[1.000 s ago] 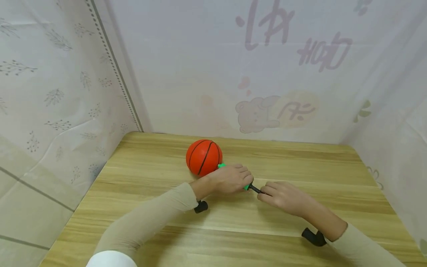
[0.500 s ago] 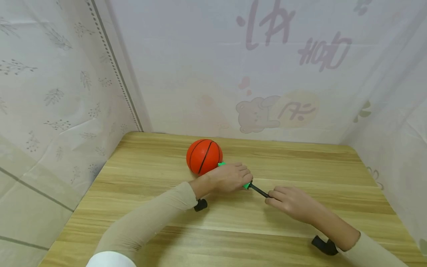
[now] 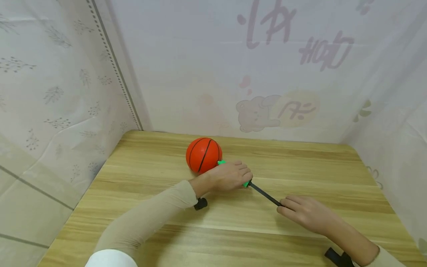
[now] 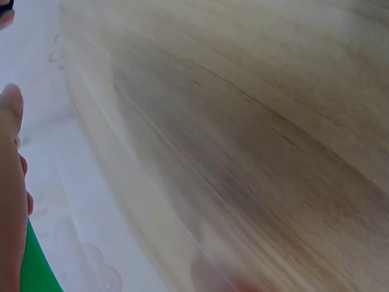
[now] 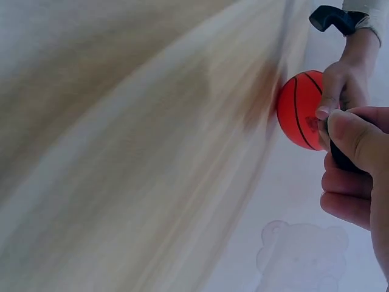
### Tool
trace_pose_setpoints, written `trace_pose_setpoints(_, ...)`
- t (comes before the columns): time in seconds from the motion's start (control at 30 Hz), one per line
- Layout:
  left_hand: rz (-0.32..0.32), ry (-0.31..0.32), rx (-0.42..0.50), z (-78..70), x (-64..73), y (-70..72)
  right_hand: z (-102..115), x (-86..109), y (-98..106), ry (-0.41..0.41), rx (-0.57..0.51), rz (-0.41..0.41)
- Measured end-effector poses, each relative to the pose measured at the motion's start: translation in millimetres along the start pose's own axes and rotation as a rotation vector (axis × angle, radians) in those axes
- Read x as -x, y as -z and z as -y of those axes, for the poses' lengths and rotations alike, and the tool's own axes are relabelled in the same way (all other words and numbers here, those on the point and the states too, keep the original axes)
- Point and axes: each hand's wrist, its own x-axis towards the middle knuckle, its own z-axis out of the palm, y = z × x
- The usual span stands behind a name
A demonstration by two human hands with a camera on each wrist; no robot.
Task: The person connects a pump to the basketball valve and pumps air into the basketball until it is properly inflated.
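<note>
An orange basketball point(image 3: 202, 154) with black lines sits at the back of the wooden table. Against its right side is the green tip of a hand pump point(image 3: 247, 183). My left hand point(image 3: 232, 175) curls around the pump's green barrel point(image 4: 37, 267) and hides most of it. From the barrel a black rod point(image 3: 265, 194) runs toward the lower right. My right hand point(image 3: 305, 212) grips the rod's outer end, where a black handle point(image 5: 343, 155) shows between thumb and fingers in the right wrist view. The ball's contact with the pump is partly covered by the left hand.
The wood-grain table point(image 3: 213, 248) reaches back to a pale printed cloth point(image 3: 186, 74), with similar cloth at both sides. A black camera mount point(image 3: 201, 204) hangs under the left wrist, and another black mount point(image 3: 338, 256) is by the right wrist.
My right hand has moved down and right, away from the left hand, drawing out more of the pump's black rod. The left hand and the basketball have stayed nearly still.
</note>
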Motion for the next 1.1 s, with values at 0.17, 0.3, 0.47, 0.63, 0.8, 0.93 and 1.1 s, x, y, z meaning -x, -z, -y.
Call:
trace_pose_setpoints(0.17,-0.018,0.007,-0.009,-1.2,-1.7,-1.1,-11,-18.5,-11,0.027,0.011,0.013)
trace_pose_setpoints(0.3,-0.043,0.009,-0.026,-2.6,-2.4,-0.7,-20,-37.2,-22,0.054,0.02,0.014)
trace_pose_setpoints(0.47,-0.026,0.004,-0.051,-4.1,-3.8,-0.2,-28,-54.5,-34,0.077,0.042,-0.002)
trace_pose_setpoints(0.63,0.024,0.036,-0.064,-3.7,-4.3,1.9,-33,-56.6,-39,0.067,0.068,-0.023)
trace_pose_setpoints(0.8,0.031,0.071,-0.02,-2.8,-2.8,4.0,-35,-53.4,-38,0.055,0.068,-0.012)
trace_pose_setpoints(0.93,0.027,0.106,0.04,1.1,2.0,7.7,-37,-52.8,-37,0.054,0.083,-0.018)
trace_pose_setpoints(1.1,-0.03,0.21,0.118,15.0,19.7,17.9,-42,-51.8,-34,0.053,0.079,-0.029)
